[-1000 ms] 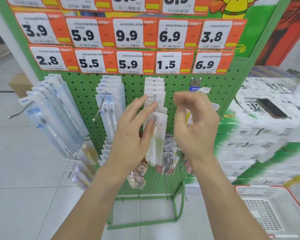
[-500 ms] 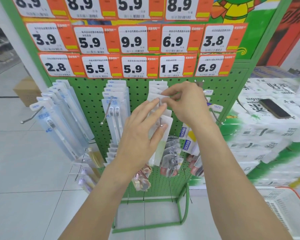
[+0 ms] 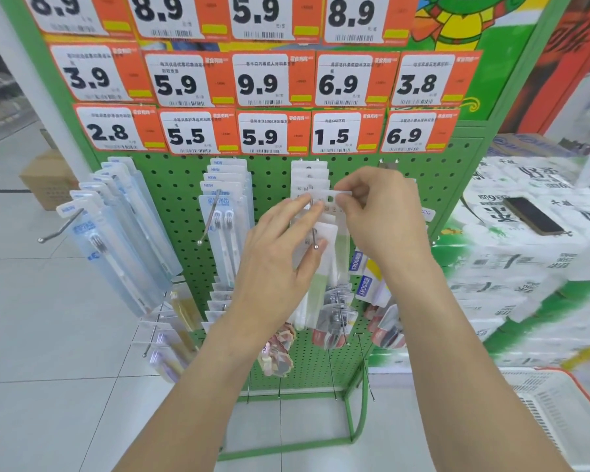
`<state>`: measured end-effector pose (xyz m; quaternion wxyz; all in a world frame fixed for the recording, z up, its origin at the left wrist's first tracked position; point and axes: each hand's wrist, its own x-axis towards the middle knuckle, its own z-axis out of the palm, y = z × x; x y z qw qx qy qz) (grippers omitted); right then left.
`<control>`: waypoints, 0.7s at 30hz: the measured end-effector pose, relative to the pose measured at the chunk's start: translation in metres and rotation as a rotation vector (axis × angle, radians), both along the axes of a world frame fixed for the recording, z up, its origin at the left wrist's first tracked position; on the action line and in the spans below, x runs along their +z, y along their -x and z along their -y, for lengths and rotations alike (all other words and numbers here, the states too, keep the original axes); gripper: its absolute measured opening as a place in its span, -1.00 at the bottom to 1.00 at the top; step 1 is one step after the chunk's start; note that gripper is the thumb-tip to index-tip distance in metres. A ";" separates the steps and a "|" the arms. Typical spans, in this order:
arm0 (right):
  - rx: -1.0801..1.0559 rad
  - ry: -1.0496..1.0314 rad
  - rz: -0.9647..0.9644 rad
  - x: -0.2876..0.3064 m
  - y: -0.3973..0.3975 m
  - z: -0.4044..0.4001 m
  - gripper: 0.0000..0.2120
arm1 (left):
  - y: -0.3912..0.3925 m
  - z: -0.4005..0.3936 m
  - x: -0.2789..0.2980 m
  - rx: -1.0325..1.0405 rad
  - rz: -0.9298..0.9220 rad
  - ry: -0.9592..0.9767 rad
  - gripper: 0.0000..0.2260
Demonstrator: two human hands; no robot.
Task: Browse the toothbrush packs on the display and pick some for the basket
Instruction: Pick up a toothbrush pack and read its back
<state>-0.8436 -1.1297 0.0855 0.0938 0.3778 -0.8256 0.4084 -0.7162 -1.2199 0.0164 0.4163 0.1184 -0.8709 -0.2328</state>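
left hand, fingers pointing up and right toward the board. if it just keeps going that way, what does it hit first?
The left hand already touches the white toothbrush packs on the centre hook. Pushing on, it would likely press that stack back toward the green pegboard; depth is unclear.

Toothbrush packs (image 3: 315, 212) hang on the pegboard (image 3: 273, 172) under price tags (image 3: 259, 134); basket (image 3: 559, 403) lower right, apparently on the floor.

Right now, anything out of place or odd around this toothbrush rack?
One thing: a dark phone lies loose on the stacked tissue packs right of the pegboard, not store stock. The packs on the hooks hang orderly. Both hands are at the middle hook's white packs; the right hand pinches one pack's top.
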 end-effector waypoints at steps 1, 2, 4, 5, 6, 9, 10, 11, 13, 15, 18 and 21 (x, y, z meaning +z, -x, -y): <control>0.003 0.002 -0.011 -0.001 -0.003 -0.002 -0.89 | 0.001 0.000 0.000 0.004 -0.006 -0.002 -0.62; 0.005 0.013 -0.030 -0.003 -0.007 -0.005 -0.88 | 0.001 0.000 0.000 0.012 -0.011 -0.003 -0.62; -0.006 0.066 -0.078 -0.005 -0.015 -0.010 -0.86 | 0.003 0.000 -0.001 0.023 -0.018 -0.013 -0.63; -0.017 0.097 -0.096 -0.006 -0.018 -0.012 -0.86 | 0.004 0.000 -0.001 0.025 -0.021 -0.015 -0.63; -0.029 0.127 -0.108 -0.007 -0.021 -0.015 -0.86 | 0.004 0.000 -0.002 0.026 -0.024 -0.013 -0.62; -0.057 0.216 -0.135 -0.011 -0.028 -0.025 -0.90 | 0.005 0.000 -0.004 0.028 -0.027 -0.010 -0.62; -0.064 0.248 -0.144 -0.013 -0.029 -0.028 -0.91 | 0.005 0.000 -0.004 0.030 -0.029 -0.016 -0.62; -0.069 0.283 -0.158 -0.015 -0.030 -0.032 -0.91 | 0.005 -0.001 -0.004 0.034 -0.029 -0.022 -0.62; -0.061 0.368 -0.210 -0.021 -0.031 -0.039 -0.91 | 0.006 -0.002 -0.003 0.040 -0.029 -0.033 -0.62; -0.044 0.441 -0.288 -0.029 -0.033 -0.049 -0.90 | 0.004 -0.003 -0.002 0.033 -0.029 -0.041 -0.61; -0.013 0.534 -0.335 -0.044 -0.036 -0.067 -0.91 | -0.003 -0.008 0.001 0.013 -0.011 -0.059 -0.53; -0.008 0.575 -0.344 -0.056 -0.039 -0.084 -0.93 | -0.015 -0.023 0.004 0.046 -0.108 -0.079 -0.51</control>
